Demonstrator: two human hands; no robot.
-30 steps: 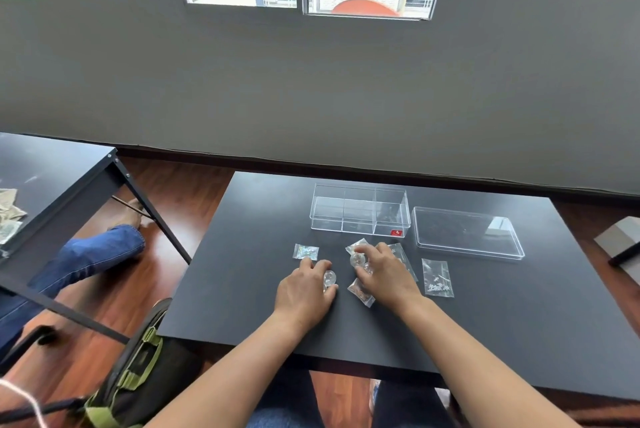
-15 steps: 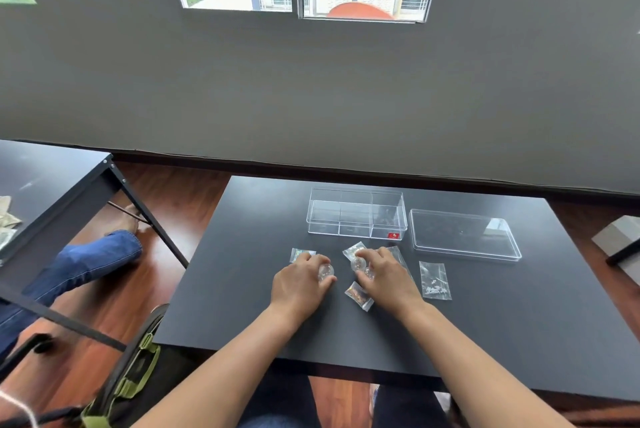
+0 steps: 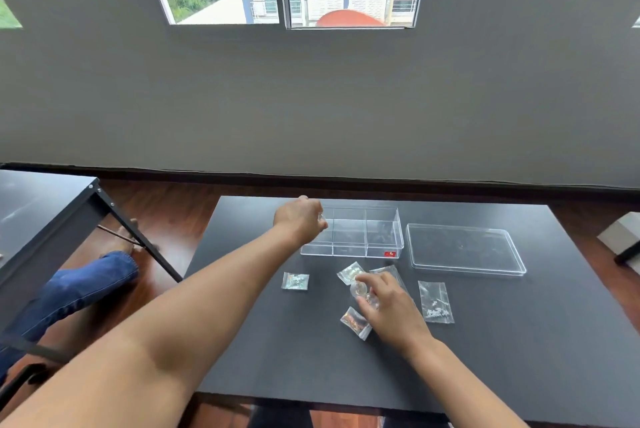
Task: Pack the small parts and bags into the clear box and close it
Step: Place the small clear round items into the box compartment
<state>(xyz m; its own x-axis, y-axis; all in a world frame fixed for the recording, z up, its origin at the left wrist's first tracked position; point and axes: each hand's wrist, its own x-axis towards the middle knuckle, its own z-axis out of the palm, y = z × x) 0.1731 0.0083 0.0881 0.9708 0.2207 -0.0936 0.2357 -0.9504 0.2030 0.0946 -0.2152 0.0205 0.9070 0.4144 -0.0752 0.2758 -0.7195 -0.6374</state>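
Note:
The clear box (image 3: 384,247) with inner dividers stands open at the back of the black table (image 3: 485,341), its flat lid (image 3: 464,249) lying to its right. My left hand (image 3: 300,220) hovers over the box's left end, fingers closed on a small clear round part (image 3: 321,217). My right hand (image 3: 389,303) rests on the table in front of the box, fingertips pinching another small clear round part (image 3: 360,288). Small bags lie around it: one at left (image 3: 295,281), one behind the fingers (image 3: 349,272), one below (image 3: 355,321), one at right (image 3: 435,302).
A second dark table (image 3: 38,216) stands at the left with a slanted metal leg. A person's leg in blue jeans (image 3: 83,289) stretches under it. A grey wall with a window rises behind the table. A white box edge (image 3: 623,233) shows at far right.
My left hand has lifted off the table and travelled forward to the left end of the box with a round part. My right hand stayed put among the bags.

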